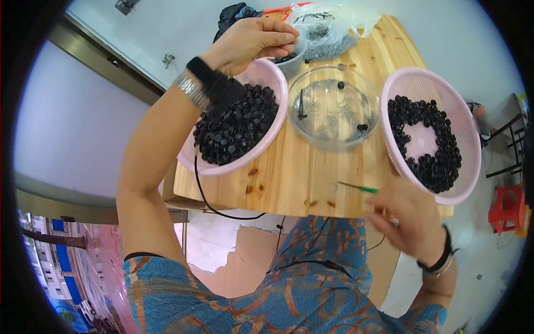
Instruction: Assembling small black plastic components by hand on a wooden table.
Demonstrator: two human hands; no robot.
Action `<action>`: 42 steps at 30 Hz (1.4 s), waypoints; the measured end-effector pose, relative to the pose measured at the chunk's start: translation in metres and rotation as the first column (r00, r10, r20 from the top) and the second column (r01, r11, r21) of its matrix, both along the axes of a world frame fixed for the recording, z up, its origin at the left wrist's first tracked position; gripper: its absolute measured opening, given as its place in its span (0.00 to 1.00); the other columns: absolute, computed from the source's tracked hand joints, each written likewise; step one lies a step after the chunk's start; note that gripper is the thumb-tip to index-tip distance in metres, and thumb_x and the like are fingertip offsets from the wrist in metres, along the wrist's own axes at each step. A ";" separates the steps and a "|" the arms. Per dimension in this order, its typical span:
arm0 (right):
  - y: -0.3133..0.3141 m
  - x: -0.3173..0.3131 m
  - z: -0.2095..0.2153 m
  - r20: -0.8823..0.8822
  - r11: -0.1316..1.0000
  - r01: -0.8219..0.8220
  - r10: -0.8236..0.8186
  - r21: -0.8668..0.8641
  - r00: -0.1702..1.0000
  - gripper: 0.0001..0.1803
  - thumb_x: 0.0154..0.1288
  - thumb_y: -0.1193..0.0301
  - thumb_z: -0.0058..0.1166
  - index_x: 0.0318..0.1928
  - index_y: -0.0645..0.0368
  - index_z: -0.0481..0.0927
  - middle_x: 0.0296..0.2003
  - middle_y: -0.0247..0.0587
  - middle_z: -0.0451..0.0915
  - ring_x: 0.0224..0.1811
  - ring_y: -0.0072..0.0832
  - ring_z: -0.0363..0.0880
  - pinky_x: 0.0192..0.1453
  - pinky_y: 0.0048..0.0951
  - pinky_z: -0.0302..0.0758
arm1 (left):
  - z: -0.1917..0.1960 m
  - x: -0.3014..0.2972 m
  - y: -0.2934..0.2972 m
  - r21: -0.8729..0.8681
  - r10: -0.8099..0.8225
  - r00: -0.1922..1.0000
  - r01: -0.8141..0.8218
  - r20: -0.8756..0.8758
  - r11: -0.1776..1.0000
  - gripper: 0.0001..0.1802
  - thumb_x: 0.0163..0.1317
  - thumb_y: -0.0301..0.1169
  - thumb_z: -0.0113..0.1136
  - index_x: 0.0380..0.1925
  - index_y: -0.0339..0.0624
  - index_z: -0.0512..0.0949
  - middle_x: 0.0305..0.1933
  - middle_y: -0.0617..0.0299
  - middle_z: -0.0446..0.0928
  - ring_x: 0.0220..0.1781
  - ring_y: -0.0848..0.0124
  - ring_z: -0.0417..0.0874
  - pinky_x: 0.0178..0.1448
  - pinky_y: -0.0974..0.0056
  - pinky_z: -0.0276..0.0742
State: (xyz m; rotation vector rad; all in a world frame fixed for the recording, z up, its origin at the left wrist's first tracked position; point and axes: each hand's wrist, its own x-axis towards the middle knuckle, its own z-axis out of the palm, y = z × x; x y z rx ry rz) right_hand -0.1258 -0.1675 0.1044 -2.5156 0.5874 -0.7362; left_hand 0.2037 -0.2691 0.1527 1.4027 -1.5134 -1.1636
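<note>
At the worktop [289,183] far edge, my left hand [250,42] closes over a small cup [293,60] of caps beside the full left basket [236,128]. My right hand [409,214] pinches a green pick [356,187] at the near edge, clear of the bowl [334,106].

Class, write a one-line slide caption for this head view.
Left hand reaches over a bowl; right hand holds a green tool.

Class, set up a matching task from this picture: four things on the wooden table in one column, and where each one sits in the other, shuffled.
1 heaped pink basket
2 clear glass bowl
3 pink basket with a ring of black caps
4 green-handled tool

A middle
B right
C left
D front edge, at the right hand

Pairs: 1-C, 2-A, 3-B, 4-D
</note>
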 end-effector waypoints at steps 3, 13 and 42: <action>-0.016 0.029 0.021 -0.057 0.996 0.058 -0.054 0.070 0.997 0.06 0.50 0.73 0.56 0.27 0.60 0.73 0.21 0.44 0.73 0.24 0.39 0.73 0.27 0.35 0.68 | 0.012 -0.025 0.073 -0.030 -0.053 0.986 0.049 -0.157 0.998 0.12 0.61 0.26 0.52 0.44 0.34 0.72 0.42 0.61 0.75 0.40 0.79 0.77 0.47 0.76 0.75; -0.096 0.129 -0.013 -0.608 0.979 0.093 -0.187 -0.183 0.771 0.10 0.44 0.69 0.59 0.26 0.62 0.77 0.22 0.45 0.77 0.26 0.37 0.77 0.30 0.36 0.72 | -0.060 -0.044 0.241 0.279 0.022 0.853 0.146 -0.522 0.949 0.09 0.58 0.22 0.52 0.40 0.35 0.73 0.40 0.59 0.76 0.35 0.75 0.78 0.41 0.72 0.75; -0.115 0.134 -0.018 -0.542 0.847 0.317 -0.040 0.427 0.839 0.06 0.53 0.73 0.56 0.28 0.64 0.77 0.23 0.35 0.77 0.23 0.20 0.75 0.25 0.21 0.72 | -0.141 -0.052 0.264 0.363 0.289 0.446 0.088 -0.847 0.928 0.11 0.63 0.22 0.45 0.45 0.33 0.70 0.46 0.56 0.73 0.44 0.73 0.77 0.50 0.72 0.74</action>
